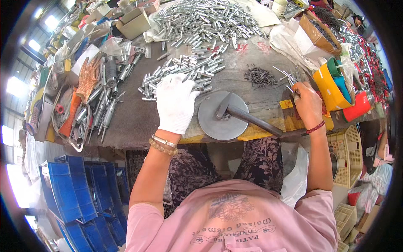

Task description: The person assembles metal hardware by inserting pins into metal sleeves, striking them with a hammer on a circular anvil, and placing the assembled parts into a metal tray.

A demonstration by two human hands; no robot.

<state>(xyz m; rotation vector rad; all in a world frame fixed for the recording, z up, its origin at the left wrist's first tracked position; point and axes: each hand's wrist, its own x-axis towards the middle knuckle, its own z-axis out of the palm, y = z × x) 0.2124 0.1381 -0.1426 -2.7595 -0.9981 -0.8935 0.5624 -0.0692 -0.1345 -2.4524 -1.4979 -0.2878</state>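
Note:
My left hand (176,103), in a white knit glove, reaches over the near edge of a pile of short silvery metal tubes (184,69). Its fingers bend down onto the pieces, with the thumb apart. At the right my bare right hand (307,103) has its fingers curled together beside several thin metal rods (289,75); what lies between the fingertips is hidden. Between the hands a hammer (252,118) rests with its head on a round steel plate (205,119), its handle slanting toward the right front edge. Small dark pins (260,77) lie heaped beyond the plate.
A larger heap of metal tubes (205,21) covers the table's far side. Tools and an orange-handled piece (71,111) crowd the left. A yellow container (331,86), a red can (357,110) and a cardboard box (321,33) stand at right. Blue bins (71,189) are below left.

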